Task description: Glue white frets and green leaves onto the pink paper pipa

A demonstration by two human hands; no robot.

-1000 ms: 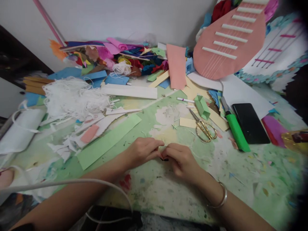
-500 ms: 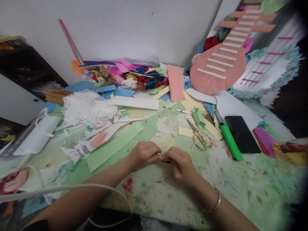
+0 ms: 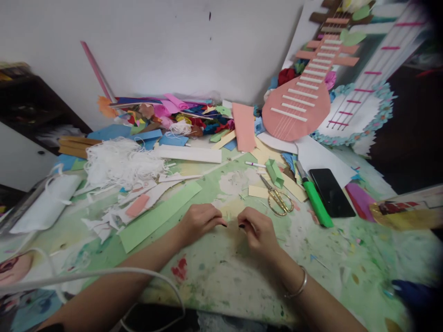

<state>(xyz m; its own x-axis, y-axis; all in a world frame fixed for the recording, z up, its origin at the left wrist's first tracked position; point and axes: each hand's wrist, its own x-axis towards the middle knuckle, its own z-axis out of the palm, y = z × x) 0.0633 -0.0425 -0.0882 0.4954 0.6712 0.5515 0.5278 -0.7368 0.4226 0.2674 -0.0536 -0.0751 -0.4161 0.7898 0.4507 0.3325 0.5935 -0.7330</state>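
Scissors (image 3: 276,195) lie, in the head view, at one o'clock from your right hand (image 3: 258,228), and a knife (image 3: 316,202) at two, just beside the phone (image 3: 332,192). Your left hand (image 3: 201,223) faces the right across a narrow gap, the two apart and both curled; whether either pinches something, I cannot tell. The green strip (image 3: 161,215) lies near the left, at nine o'clock.

A pink lute-shaped cutout (image 3: 297,110) stands behind, a black phone (image 3: 332,192) lying nearer
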